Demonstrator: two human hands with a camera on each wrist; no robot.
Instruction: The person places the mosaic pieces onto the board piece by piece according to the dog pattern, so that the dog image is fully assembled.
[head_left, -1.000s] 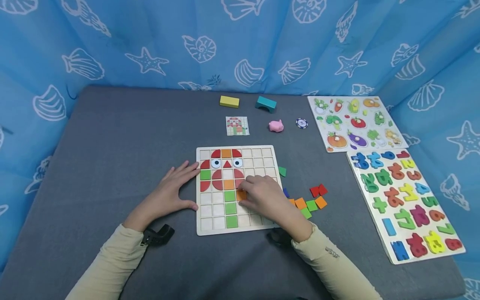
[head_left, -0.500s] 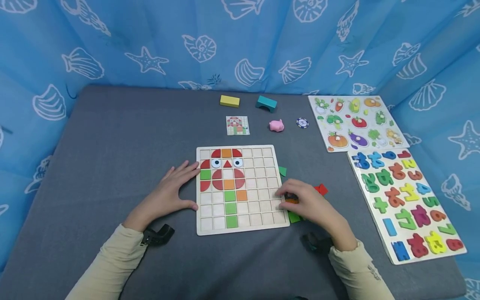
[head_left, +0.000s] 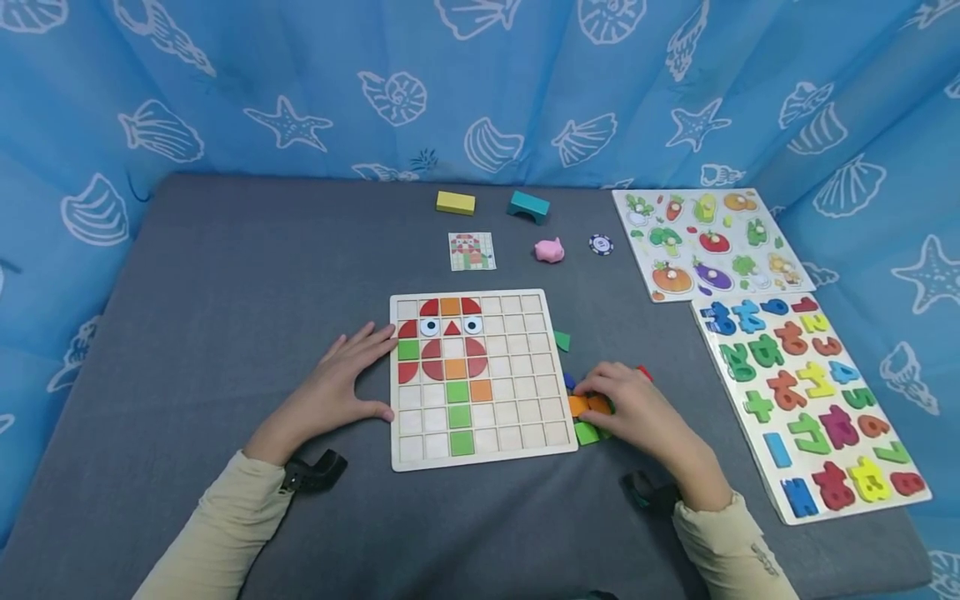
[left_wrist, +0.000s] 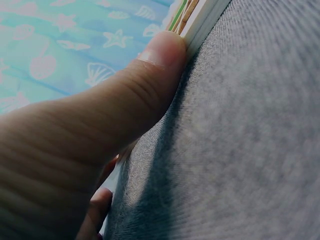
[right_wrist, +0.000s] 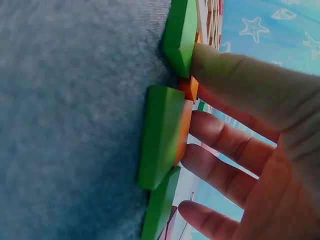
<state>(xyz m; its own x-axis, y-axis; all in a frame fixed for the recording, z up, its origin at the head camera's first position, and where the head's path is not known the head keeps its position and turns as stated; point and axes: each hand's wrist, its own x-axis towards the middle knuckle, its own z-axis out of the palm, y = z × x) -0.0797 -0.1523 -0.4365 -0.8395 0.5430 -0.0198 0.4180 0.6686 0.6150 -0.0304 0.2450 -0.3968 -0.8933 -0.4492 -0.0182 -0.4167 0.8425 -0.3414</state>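
A wooden grid board [head_left: 517,396] lies on the table, its left part filled with red, green, orange and eye-patterned tiles. My left hand [head_left: 341,387] rests spread beside it, with the thumb [left_wrist: 155,65] touching the board's left edge. My right hand [head_left: 637,408] is at the loose tiles right of the board. Its thumb and index finger pinch a square orange tile [head_left: 577,406], which still lies among the others; the index tip is hidden in the right wrist view. Close by are green tiles [right_wrist: 162,135] and a second orange tile [head_left: 600,404].
A small pattern card [head_left: 472,251] lies behind the board. Around it are a yellow block [head_left: 455,202], a teal arch block [head_left: 528,207], a pink pig [head_left: 549,250] and a poker chip [head_left: 601,244]. A vegetable puzzle [head_left: 705,242] and a number puzzle [head_left: 806,408] are at right.
My right hand has left an orange tile on the board, just right of the green column, and moved right to the loose tiles. My left hand has stayed at the board's edge.
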